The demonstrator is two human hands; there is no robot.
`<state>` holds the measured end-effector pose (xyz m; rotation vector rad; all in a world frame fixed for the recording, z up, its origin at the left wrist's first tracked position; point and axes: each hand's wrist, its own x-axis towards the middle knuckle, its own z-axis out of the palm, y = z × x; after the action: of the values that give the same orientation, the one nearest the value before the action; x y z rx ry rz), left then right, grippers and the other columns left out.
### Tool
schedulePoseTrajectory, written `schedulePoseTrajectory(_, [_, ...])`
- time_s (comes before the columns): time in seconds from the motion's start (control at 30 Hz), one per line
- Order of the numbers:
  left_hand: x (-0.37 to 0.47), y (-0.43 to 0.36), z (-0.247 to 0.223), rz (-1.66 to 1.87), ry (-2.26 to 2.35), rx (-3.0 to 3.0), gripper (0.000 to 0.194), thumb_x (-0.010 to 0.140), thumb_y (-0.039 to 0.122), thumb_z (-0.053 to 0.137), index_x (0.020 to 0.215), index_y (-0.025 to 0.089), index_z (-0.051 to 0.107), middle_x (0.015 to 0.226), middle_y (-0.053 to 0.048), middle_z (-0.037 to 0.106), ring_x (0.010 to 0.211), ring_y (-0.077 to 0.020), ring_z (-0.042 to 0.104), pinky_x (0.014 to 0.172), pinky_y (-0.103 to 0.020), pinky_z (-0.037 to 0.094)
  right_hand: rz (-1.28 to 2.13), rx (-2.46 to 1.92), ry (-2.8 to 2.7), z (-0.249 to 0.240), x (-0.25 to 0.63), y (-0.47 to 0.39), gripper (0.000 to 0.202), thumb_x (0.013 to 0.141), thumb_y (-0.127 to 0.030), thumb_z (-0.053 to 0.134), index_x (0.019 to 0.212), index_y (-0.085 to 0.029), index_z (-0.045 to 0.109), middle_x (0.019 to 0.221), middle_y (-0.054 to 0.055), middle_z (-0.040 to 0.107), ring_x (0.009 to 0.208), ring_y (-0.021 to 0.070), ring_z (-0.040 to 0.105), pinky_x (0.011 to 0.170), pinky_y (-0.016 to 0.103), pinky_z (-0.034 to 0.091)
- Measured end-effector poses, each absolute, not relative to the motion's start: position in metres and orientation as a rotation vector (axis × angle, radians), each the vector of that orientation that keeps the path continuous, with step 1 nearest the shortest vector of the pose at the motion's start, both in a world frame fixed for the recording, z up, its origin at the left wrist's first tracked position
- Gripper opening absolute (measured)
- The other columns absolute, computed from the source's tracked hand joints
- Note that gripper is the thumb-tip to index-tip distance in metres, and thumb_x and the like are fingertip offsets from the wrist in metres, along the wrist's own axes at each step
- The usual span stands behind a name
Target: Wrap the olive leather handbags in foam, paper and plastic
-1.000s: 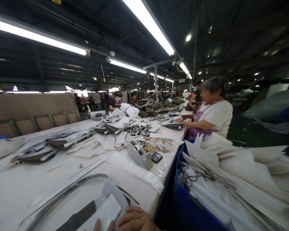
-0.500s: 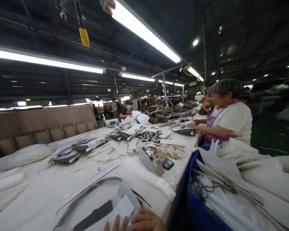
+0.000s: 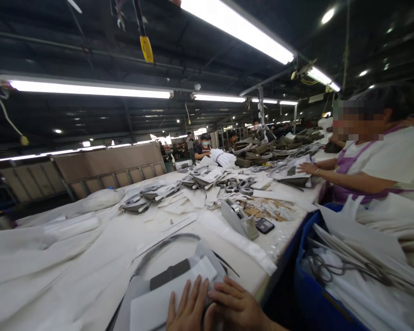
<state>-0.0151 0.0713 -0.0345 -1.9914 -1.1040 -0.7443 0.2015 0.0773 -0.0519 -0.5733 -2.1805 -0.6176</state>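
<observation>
A dark grey-olive bag [image 3: 170,274] lies near me on the table, partly covered by white sheets. Its long handle [image 3: 158,248], wrapped in greyish material, arches away from me. On top rests a white sheet [image 3: 152,305], and my left hand [image 3: 189,305] is spread flat on it, fingers pointing away. Beside it, my right hand [image 3: 239,303] reaches in from the right, its fingers stretched over the bag's right end and its thumb bent near my left hand. Both hands touch the covered bag, and neither shows anything closed inside it.
Beyond the bag stand a tape dispenser [image 3: 239,218] and a black phone-like device [image 3: 264,225]. Paper scraps and more bags [image 3: 138,202] lie farther along the table [image 3: 241,264]. At right are a blue bin [image 3: 305,266] of white sheets and a co-worker [image 3: 382,170] handling a bag.
The view has swung left, so the scene sits farther right. More of both hands shows now. My left hand lies farther over the white sheet, which covers more of the bag's near side.
</observation>
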Motion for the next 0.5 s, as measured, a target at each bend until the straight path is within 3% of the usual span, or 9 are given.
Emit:
schedulePoseTrajectory(0.13, [-0.011,0.058,-0.017,-0.763,-1.111,-2.085,0.039,0.098,0.035,0.047,0.135,0.029,0.055,0.138,0.002,0.058,0.120,-0.0205,0.058,0.122,-0.039,0.007,-0.533,-0.701,-2.272,-0.055,0.200,0.060,0.033,0.097,-0.020,0.048,0.126,-0.016,0.063,0.141,0.006,0.056,0.141,0.0225,0.038,0.118,0.045,0.033])
schedulePoseTrajectory(0.3, [0.000,0.044,-0.005,-0.848,-1.339,-2.147,0.036,0.103,0.034,0.038,0.133,0.031,0.057,0.137,0.005,0.059,0.124,-0.0198,0.056,0.122,-0.039,0.006,-0.440,-0.740,-2.347,-0.060,0.200,0.045,0.041,0.097,-0.032,0.051,0.134,-0.015,0.057,0.150,0.011,0.046,0.145,0.0301,0.029,0.115,0.050,0.038])
schedulePoseTrajectory(0.43, [0.004,0.041,-0.007,-0.853,-1.464,-2.191,0.036,0.101,0.034,0.042,0.135,0.032,0.054,0.140,0.005,0.055,0.130,-0.0210,0.051,0.123,-0.042,0.003,-0.335,-0.731,-2.360,-0.051,0.201,0.038,0.042,0.097,-0.034,0.052,0.135,-0.014,0.057,0.149,0.015,0.046,0.145,0.0312,0.029,0.112,0.052,0.041])
schedulePoseTrajectory(0.5, [0.003,0.040,-0.008,-0.848,-1.487,-2.204,0.037,0.101,0.033,0.044,0.137,0.033,0.053,0.141,0.005,0.054,0.131,-0.0217,0.050,0.123,-0.044,0.004,-0.280,-0.716,-2.373,-0.038,0.204,0.035,0.040,0.096,-0.033,0.055,0.132,-0.015,0.059,0.146,0.014,0.050,0.143,0.0302,0.034,0.114,0.054,0.037])
